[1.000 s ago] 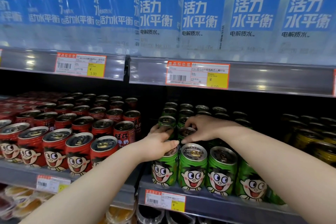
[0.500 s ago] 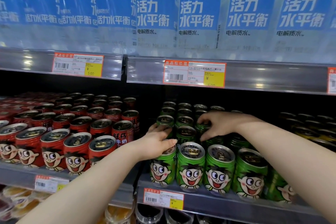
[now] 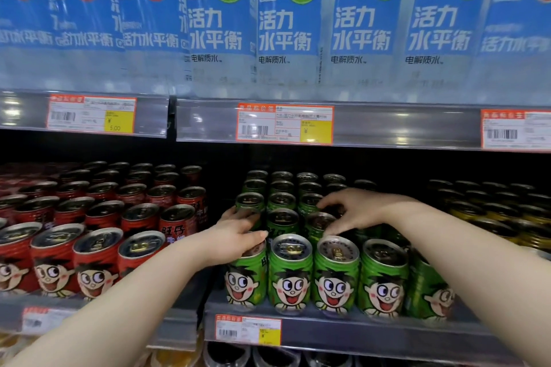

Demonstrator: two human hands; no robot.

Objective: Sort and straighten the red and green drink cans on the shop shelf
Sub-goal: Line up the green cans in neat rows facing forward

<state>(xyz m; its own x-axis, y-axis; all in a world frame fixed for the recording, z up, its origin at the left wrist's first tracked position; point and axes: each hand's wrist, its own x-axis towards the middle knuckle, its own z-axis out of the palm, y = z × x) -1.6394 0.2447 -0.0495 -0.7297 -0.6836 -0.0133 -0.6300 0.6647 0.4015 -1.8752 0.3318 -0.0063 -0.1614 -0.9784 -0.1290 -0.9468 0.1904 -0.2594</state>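
Red cartoon-face cans [image 3: 98,256] fill the left half of the shelf in several rows. Green cans [image 3: 290,274] of the same design stand in rows on the right half, faces forward in the front row. My left hand [image 3: 235,237] lies over the top of the front-left green can [image 3: 246,280]; the thumb crosses its lid and the fingers curl behind it. My right hand [image 3: 354,211] reaches into the rows behind, with fingers and thumb curled round the top of a green can [image 3: 320,222] in the second row.
Dark yellow cans [image 3: 507,217] stand to the right of the green ones. The shelf's front rail [image 3: 387,334] carries price tags. Large water bottles [image 3: 286,24] on the shelf above leave low headroom. More goods sit on the shelf below.
My right hand has moved to the right, from the second column of green cans to the third. My left hand has stayed on the front-left green can.
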